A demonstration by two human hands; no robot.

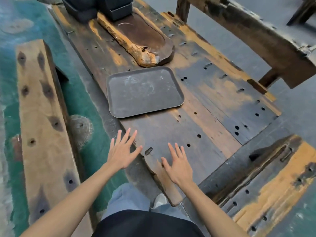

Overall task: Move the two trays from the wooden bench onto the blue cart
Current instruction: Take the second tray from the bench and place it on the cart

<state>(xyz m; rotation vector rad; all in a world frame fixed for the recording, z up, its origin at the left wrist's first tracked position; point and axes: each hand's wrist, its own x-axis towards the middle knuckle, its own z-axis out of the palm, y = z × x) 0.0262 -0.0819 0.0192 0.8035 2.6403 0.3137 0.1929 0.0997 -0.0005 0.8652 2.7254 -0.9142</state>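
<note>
Both forearms reach out from the bottom edge; the left hand point(122, 152) and right hand point(177, 165) hover over the near end of the desk point(213, 103), each grip open, fingers spread, holding nothing; the dark flat tray point(144, 91) lies mid-desk, beyond the fingertips; a carved wooden tray point(136, 36) sits farther back, its far end hidden under black boxes point(99, 7) cut off by the top edge.

Two trays on the worn wooden bench point(213, 103)

A dark grey rectangular tray point(144, 91) with rounded corners lies flat, empty and scuffed, near the bench's left edge. Just beyond it, a brown carved wooden tray point(147, 38) with a rough pale log edge lies lengthwise toward the far end, its far part under black boxes.
</note>
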